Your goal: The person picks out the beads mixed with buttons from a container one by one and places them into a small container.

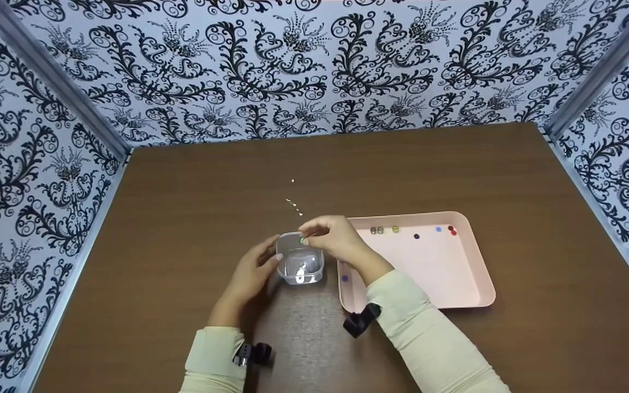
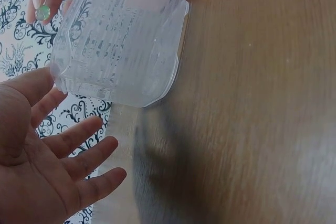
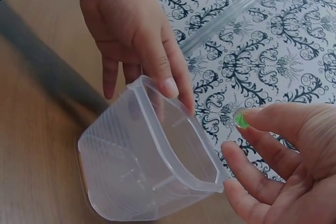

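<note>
By the tray's (image 1: 429, 270) left edge, the right hand (image 1: 333, 238) pinches a green marble (image 3: 241, 119), the left hand (image 1: 249, 274) a container (image 3: 123, 166).

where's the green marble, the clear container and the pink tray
Green marble (image 3: 241, 120): right wrist view, on its green swirl.
Clear container (image 3: 118, 174): right wrist view, on its side wall.
Pink tray (image 1: 429, 273): head view, on its bare floor.

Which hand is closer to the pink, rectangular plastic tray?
Right. The right hand is by the left edge of the tray; the left hand is farther, at the left side of the clear, square plastic container.
</note>
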A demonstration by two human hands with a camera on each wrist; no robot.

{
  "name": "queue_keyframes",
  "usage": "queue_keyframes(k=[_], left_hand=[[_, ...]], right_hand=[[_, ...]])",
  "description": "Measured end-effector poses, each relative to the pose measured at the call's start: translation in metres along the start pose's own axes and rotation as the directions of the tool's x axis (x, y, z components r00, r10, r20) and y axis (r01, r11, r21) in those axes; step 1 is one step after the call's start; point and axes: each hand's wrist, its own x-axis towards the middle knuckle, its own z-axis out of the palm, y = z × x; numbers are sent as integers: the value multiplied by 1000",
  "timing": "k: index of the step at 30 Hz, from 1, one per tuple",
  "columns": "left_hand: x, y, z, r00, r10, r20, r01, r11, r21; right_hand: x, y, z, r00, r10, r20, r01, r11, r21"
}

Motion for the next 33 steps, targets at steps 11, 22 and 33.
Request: queue_keyframes(k=[11,22,33], left_hand=[[0,0,0,1000,0,-6,0,1000,2],[1,-2,0,1000,13,0,-13,1000,-7],[-1,3,-1,1000,-5,-9,6,999,50]], right_hand=[[1,0,9,999,-44,0,44,996,-76],[-1,-3,13,999,-39,19,43,971,-233],[-4,-2,15,995,-96,32,101,936,-336]])
